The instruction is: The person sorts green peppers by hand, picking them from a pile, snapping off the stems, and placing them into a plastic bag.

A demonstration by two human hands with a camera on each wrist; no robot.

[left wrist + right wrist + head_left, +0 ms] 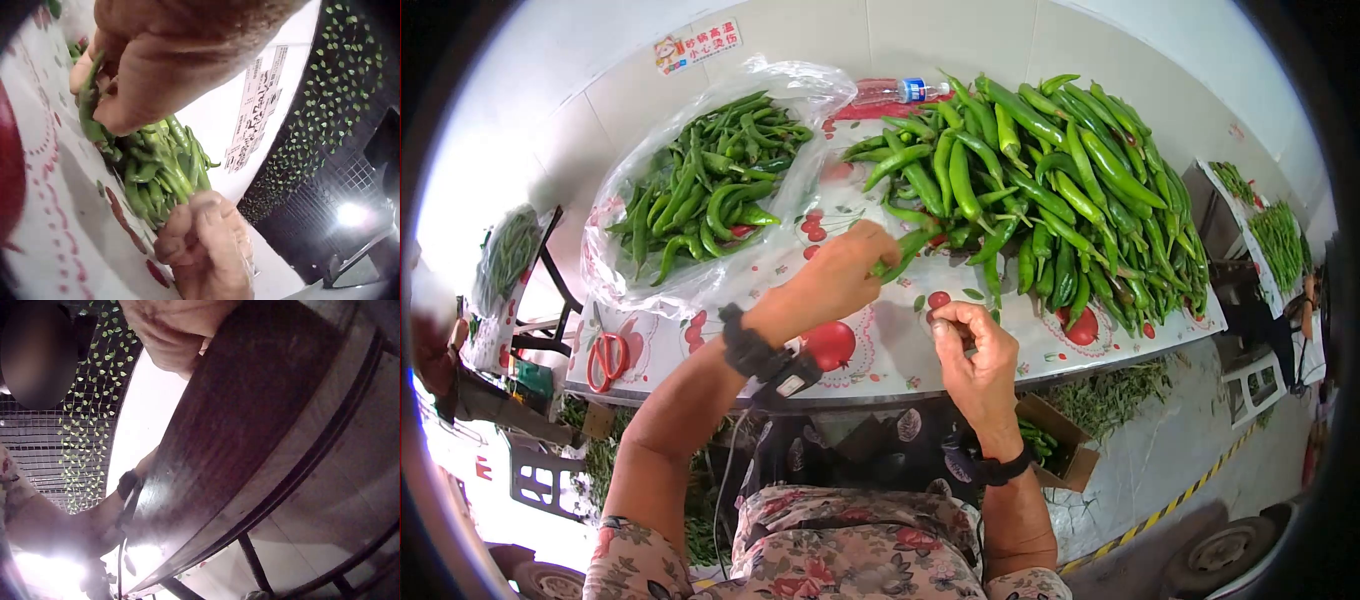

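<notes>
My left hand [832, 275] pinches a green pepper [908, 250] at the near left edge of the large pepper pile [1090, 190]. In the left wrist view, the thumb and fingers of that hand [169, 56] close round the pepper [89, 115], with more peppers [165, 165] behind. My right hand [980, 368] hovers over the table's front edge, its fingers curled and thumb close to the index finger; nothing shows between them. It also appears curled in the left wrist view, as a hand [209, 250] beside the peppers. Only part of it [178, 334] shows in the right wrist view.
A clear plastic bag [615, 255] with smaller green peppers [710, 180] lies on the left of the patterned tablecloth [900, 350]. Red scissors [608, 362] rest at the front left edge. A bottle [900, 91] lies at the back. Below the table stands a cardboard box [1075, 465].
</notes>
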